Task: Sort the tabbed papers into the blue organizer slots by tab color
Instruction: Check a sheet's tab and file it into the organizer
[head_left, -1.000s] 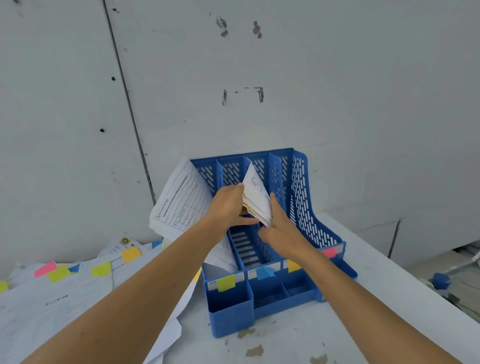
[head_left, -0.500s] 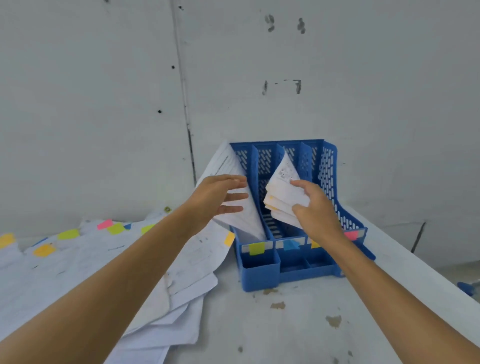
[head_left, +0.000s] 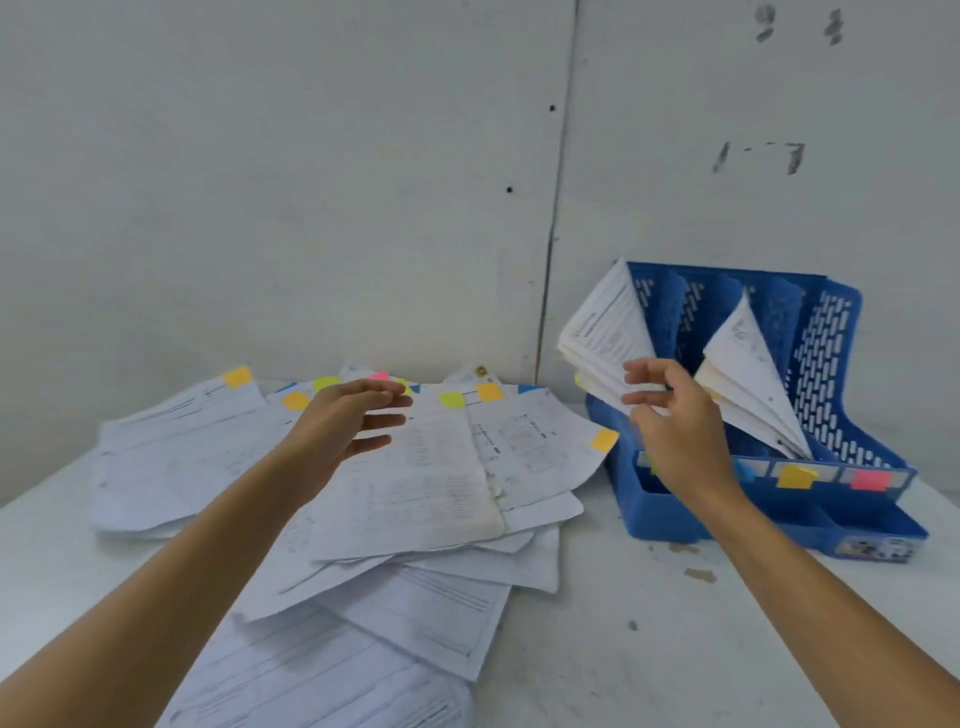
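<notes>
Both hands empty, fingers loose: left hand (head_left: 345, 423) over tabbed papers (head_left: 415, 483) heaped mid-worktop, right hand (head_left: 675, 436) before blue organizer (head_left: 831, 364) at back-right edge; best to pinch one sheet only, reading its tab first.

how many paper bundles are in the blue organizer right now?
2 in the blue organizer: left bundle leaning out of the leftmost slot, right bundle in a slot further right. The right hand may hide more.

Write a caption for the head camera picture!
Left hand over tabbed papers, right hand by the blue organizer.
</notes>
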